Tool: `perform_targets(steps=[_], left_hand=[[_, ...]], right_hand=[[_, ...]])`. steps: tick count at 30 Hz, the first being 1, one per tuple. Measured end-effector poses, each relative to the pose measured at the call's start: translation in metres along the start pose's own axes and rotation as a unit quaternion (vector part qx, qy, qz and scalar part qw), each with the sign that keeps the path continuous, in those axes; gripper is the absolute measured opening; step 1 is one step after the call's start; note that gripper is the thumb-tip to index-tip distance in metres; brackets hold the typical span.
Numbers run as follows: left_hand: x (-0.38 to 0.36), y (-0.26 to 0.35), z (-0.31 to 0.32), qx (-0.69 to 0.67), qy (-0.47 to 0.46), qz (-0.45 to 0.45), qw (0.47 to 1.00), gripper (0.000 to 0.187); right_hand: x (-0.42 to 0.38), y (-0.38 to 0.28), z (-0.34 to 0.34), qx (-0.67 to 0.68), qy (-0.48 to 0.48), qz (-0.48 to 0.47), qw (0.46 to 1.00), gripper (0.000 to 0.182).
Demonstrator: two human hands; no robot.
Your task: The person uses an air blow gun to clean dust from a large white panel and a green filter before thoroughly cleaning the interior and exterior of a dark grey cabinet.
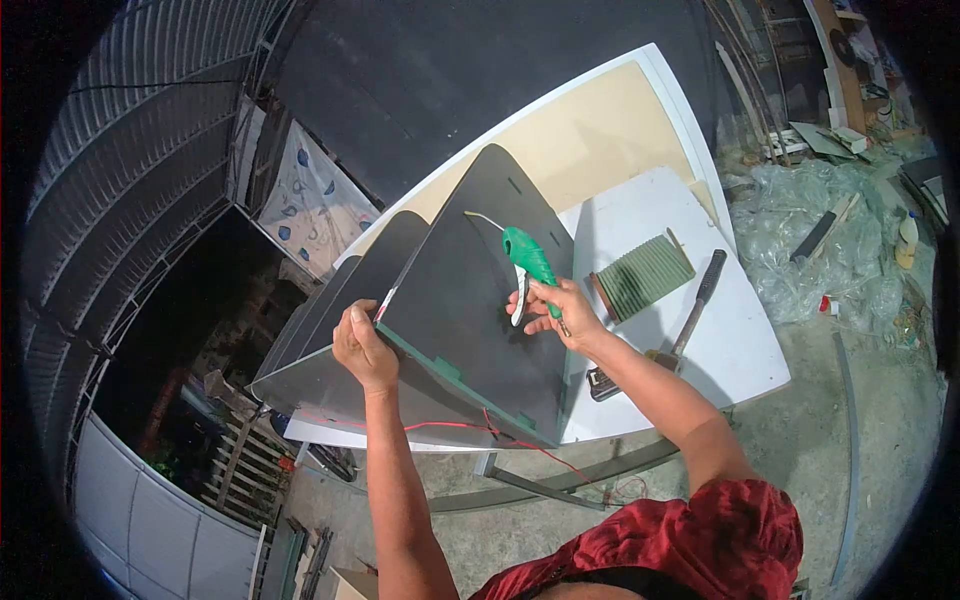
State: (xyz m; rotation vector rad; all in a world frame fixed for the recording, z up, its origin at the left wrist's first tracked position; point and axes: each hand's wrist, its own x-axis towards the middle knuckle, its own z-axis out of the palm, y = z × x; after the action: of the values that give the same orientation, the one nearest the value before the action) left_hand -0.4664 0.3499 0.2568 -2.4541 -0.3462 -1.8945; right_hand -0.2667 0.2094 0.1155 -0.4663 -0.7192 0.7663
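Note:
A large dark grey panel assembly (pixel 470 290), with a green strip (pixel 450 375) along its near edge, stands on a white board. My left hand (pixel 365 345) has its fingers closed around the panel's corner. My right hand (pixel 565 312) grips a green hand tool (pixel 530 258) with a white lever and a thin bent tip, tilted up to the left over the dark panel face. A red wire (pixel 440 425) runs across the assembly's near side and hangs down to the right. My forearms partly cover the board and the tools behind them.
A ribbed greenish stack (pixel 645 275) lies on the white board (pixel 740 345), beside a long tool with a black grip (pixel 710 275), partly under my right forearm. Clear plastic sheeting (pixel 800 220) heaps on the concrete floor at right. Metal bars (pixel 540 490) lie below the board.

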Motion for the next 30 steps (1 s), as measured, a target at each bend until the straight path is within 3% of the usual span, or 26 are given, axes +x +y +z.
perform_targets(steps=[10,19,21,30], left_hand=[[-0.001,0.003,-0.001,0.007,0.005,-0.008,1.0,0.04],[0.0,0.002,0.001,0.017,0.002,-0.011,1.0,0.041],[0.001,0.001,0.002,-0.025,0.032,0.034,0.999,0.043],[-0.001,0.005,-0.002,0.008,0.012,0.005,1.0,0.039]], right_hand=[[0.079,-0.013,-0.028,-0.029,0.063,-0.033,0.997,0.033],[0.094,-0.012,-0.036,-0.048,0.087,-0.033,0.994,0.028],[0.099,-0.012,-0.037,-0.05,0.089,-0.035,0.994,0.028],[0.187,-0.027,-0.068,-0.043,0.145,-0.034,0.988,0.034]])
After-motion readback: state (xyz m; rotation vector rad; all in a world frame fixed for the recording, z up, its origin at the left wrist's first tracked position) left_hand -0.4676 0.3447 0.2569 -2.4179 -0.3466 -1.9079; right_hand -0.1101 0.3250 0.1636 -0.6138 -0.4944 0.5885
